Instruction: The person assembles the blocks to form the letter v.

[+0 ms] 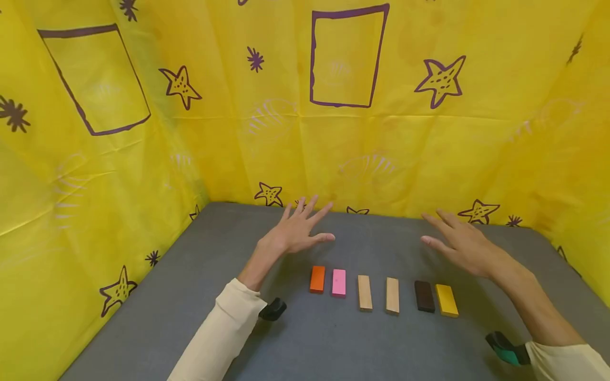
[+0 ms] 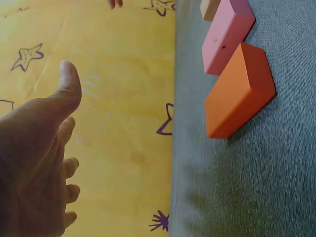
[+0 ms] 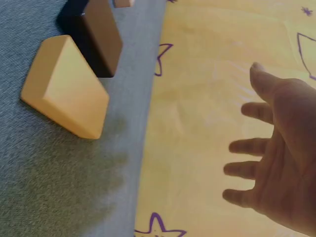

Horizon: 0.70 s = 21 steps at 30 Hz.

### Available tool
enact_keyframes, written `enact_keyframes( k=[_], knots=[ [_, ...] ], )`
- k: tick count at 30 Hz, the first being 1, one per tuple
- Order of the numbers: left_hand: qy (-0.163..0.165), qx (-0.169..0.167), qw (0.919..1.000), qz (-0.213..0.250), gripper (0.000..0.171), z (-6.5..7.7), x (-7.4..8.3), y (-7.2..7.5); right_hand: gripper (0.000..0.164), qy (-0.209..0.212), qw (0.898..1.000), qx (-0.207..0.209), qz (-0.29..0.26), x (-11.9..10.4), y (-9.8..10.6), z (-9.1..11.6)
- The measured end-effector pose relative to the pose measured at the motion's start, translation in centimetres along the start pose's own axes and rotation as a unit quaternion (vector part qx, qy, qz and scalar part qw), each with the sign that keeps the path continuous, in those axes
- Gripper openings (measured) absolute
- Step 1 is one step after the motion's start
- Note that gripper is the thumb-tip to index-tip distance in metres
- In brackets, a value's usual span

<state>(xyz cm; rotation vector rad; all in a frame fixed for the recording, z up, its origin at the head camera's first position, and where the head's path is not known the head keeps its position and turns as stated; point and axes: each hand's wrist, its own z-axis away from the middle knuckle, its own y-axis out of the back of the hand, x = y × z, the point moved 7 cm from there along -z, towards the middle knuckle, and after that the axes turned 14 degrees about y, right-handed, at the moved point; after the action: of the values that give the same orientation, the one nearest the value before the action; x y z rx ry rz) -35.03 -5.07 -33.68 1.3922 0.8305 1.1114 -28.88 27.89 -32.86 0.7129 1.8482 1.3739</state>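
Several small rectangular blocks lie in a row on the grey table. From left to right they are an orange block (image 1: 317,279), a pink block (image 1: 339,283), a plain wooden block (image 1: 364,293), a second plain wooden block (image 1: 393,296), a dark brown block (image 1: 424,296) and a yellow block (image 1: 446,300). My left hand (image 1: 297,233), fingers spread, is held above the table beyond the orange block and holds nothing. My right hand (image 1: 464,243) hovers likewise beyond the yellow block, its fingers extended and nothing in them. Neither hand touches a block.
A grey surface (image 1: 295,349) carries the blocks. Yellow cloth (image 1: 229,148) with purple drawings of starfish and frames hangs behind and along both sides. Dark wrist straps show at the left cuff (image 1: 238,304) and the right cuff (image 1: 562,360).
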Motion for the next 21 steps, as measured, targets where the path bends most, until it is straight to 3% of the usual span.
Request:
enact_keyframes(
  k=[10, 21],
  knots=[
    [-0.033, -0.009, 0.9993, -0.013, 0.09, 0.2, 1.2, 0.4, 0.064, 0.036, 0.999, -0.014, -0.015, -1.0, 0.1, -0.6],
    [-0.058, -0.007, 0.9983, 0.004, 0.087, -0.8, 2.5, 1.0, 0.06, 0.069, 0.995, -0.052, -0.057, -2.1, 0.0, -2.1]
  ],
)
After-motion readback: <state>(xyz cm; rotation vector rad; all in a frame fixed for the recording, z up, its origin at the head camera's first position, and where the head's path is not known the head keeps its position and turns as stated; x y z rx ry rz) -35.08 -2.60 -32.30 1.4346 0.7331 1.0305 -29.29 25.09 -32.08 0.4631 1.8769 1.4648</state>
